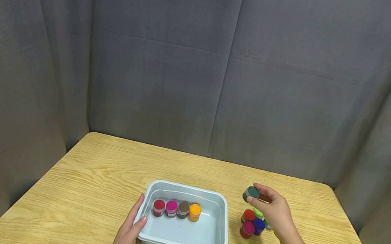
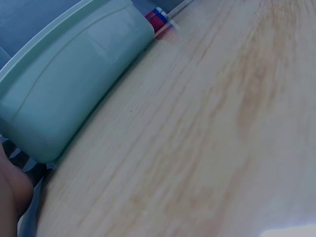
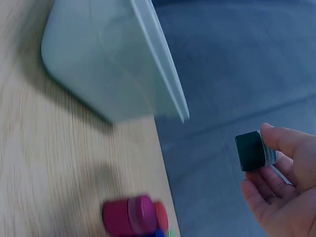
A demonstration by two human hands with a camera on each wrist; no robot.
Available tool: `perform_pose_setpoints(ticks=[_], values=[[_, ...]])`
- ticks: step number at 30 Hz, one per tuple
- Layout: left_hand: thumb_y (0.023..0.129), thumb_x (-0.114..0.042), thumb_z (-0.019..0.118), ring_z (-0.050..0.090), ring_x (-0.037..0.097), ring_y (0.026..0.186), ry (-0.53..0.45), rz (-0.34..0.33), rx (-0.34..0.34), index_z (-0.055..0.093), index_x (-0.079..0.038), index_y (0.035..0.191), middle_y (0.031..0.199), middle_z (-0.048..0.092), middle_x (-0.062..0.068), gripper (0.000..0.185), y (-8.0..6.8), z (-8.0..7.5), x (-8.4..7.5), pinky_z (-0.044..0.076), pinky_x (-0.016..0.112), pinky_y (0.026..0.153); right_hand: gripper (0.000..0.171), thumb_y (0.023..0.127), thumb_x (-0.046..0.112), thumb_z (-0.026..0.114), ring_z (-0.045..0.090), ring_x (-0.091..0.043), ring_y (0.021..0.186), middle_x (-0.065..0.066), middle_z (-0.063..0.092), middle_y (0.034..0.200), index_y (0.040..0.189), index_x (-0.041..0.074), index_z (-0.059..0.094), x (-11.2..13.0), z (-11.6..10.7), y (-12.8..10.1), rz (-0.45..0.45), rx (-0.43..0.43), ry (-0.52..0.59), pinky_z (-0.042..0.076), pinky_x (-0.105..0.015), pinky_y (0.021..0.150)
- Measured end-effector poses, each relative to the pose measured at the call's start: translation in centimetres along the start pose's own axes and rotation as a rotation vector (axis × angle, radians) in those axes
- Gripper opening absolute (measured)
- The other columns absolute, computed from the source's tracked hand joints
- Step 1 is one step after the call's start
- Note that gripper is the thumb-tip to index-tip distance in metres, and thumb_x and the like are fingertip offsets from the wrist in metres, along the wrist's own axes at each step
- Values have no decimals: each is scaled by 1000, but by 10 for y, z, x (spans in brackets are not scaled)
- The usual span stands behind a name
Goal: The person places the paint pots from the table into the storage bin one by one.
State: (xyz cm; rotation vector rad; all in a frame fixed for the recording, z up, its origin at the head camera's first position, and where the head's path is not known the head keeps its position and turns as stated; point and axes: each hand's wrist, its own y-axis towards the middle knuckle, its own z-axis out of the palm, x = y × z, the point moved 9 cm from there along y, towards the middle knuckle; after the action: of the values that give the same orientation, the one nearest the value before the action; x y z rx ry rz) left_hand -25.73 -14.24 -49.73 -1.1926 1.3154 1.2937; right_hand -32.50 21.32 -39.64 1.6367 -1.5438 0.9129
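Note:
A pale blue plastic tub (image 1: 223, 229) sits on the wooden table (image 1: 95, 174). Inside it stands a row of small jars with red (image 1: 158, 207), pink (image 1: 171, 208), brown (image 1: 183, 209) and orange (image 1: 195, 211) lids. My left hand (image 1: 130, 231) rests flat against the tub's left front corner, fingers straight. My right hand (image 1: 273, 211) is raised right of the tub and pinches a dark green jar (image 1: 251, 193) (image 3: 253, 150) at the fingertips. Under that hand a cluster of jars stands on the table: red (image 1: 248, 215), magenta (image 1: 247, 229) (image 3: 129, 221), blue (image 1: 258, 226) and light green (image 1: 258, 213).
Grey curtain (image 1: 204, 63) closes in the back and both sides of the table. Bare wood lies left of the tub and behind it. In the left wrist view the tub's outer wall (image 2: 74, 79) fills the upper left.

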Motion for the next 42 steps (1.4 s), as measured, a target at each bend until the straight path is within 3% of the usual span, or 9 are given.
perform_pose_setpoints(ticks=[11,21,35,42], values=[[104,-18,42,4,36,152,-3,4,-7,21,-11,157,165,14,12,58,0,0,0,3,61,121,51,87,19,75,61,-29,116,-13,65,123,134,7,59,40,56,1,-47,76,35,57,-40,94],[103,-17,42,4,38,151,8,14,-9,21,-11,157,165,14,14,58,0,0,0,3,63,121,48,83,16,78,64,-22,107,-8,69,116,127,7,64,57,109,0,-73,190,66,59,-38,90],[104,-17,41,3,39,152,0,9,7,19,-11,157,165,12,14,58,0,1,-1,4,64,120,48,81,14,79,63,-18,101,-9,70,109,125,2,65,68,170,-3,-117,345,82,58,-28,77],[104,-21,42,2,41,152,9,-3,20,17,-13,158,165,10,15,59,-1,2,0,3,68,118,46,77,6,81,63,-15,93,-8,71,101,120,-2,67,69,194,-1,-126,391,117,56,-24,78]])
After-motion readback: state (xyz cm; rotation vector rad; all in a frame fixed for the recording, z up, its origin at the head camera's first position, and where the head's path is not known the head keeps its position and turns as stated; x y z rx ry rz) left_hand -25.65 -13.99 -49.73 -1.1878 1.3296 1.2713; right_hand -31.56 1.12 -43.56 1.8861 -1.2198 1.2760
